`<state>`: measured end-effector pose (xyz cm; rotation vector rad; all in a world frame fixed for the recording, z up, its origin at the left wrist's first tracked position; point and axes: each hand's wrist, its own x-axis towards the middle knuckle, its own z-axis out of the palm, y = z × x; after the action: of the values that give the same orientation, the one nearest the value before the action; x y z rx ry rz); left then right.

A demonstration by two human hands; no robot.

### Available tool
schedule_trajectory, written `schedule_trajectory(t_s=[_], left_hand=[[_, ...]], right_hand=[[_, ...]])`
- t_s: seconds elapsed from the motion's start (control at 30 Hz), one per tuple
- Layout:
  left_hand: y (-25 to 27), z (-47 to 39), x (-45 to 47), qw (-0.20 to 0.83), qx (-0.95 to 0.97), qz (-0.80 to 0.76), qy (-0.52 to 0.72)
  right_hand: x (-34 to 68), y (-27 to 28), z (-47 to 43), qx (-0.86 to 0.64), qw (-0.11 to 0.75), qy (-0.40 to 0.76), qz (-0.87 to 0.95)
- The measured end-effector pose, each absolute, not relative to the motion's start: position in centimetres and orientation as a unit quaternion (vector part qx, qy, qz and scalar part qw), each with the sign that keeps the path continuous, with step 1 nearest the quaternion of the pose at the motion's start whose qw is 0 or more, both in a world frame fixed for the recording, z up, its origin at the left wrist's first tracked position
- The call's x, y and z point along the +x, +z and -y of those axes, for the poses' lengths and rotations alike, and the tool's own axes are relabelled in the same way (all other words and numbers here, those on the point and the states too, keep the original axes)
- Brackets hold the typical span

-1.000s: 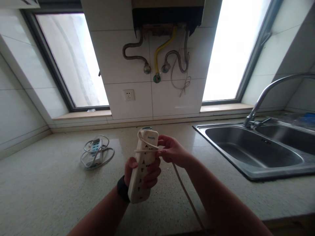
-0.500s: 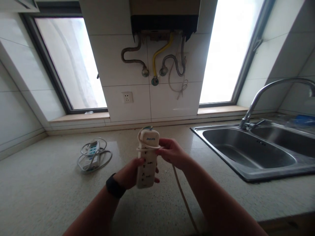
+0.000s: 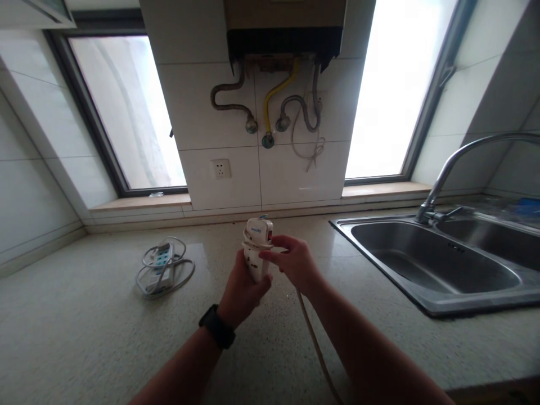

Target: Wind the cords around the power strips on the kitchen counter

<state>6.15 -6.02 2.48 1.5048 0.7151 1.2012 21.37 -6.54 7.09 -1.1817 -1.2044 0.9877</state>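
A white power strip (image 3: 255, 261) is held upright above the counter, its printed end at the top. My left hand (image 3: 241, 289) is wrapped round its lower half, the thumb across the front. Around the strip's upper part goes a white cord (image 3: 258, 246) in a few turns. At the right edge my right hand (image 3: 295, 264) pinches this cord between thumb and fingers. From beneath that hand the loose length of cord (image 3: 315, 340) hangs down toward the bottom of the view. A red switch shows on the strip's side near the top.
To the left, another power strip (image 3: 162, 267) with a looped grey cord lies on the speckled counter (image 3: 84, 315). At the right is a double steel sink (image 3: 422, 306) with a tap (image 3: 439, 174). A wall socket (image 3: 220, 169) and a water heater (image 3: 287, 42) with hoses are ahead.
My left hand has turned the power strip so its side with the red switch shows, and now covers its lower half. My right hand stays at the cord on the right edge.
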Motion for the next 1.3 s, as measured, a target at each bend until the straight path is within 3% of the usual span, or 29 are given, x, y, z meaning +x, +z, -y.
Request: schedule_trajectory(t_s=[0.13, 0.37, 0.63, 0.8, 0.9, 1.13, 1.3], left_hand=[[2.7, 5.8, 5.4, 0.494, 0.652, -0.276, 0.506], [2.1, 6.1, 5.8, 0.655, 0.524, -0.244, 0.487], [2.5, 7.3, 6.4, 0.814, 0.374, -0.044, 0.443], [3.0, 8.0, 6.0, 0.877, 0.307, 0.099, 0.357], [3.3, 8.3, 5.7, 0.898, 0.291, 0.146, 0.296], [3.3, 8.0, 5.4, 0.925, 0.27, 0.2, 0.177], [3.1, 6.8, 5.2, 0.893, 0.373, 0.126, 0.219]], right_hand=[[23.2, 7.9, 6.7, -0.46, 0.51, 0.476, 0.55], [25.9, 8.7, 7.0, -0.437, 0.432, 0.532, 0.583], [24.4, 8.3, 6.7, -0.401, 0.469, 0.525, 0.587], [22.8, 8.1, 6.6, -0.36, 0.513, 0.541, 0.56], [22.3, 8.0, 6.9, -0.329, 0.496, 0.567, 0.57], [21.4, 7.2, 7.6, -0.213, 0.465, 0.664, 0.546], [21.4, 7.1, 7.6, -0.241, 0.504, 0.651, 0.514]])
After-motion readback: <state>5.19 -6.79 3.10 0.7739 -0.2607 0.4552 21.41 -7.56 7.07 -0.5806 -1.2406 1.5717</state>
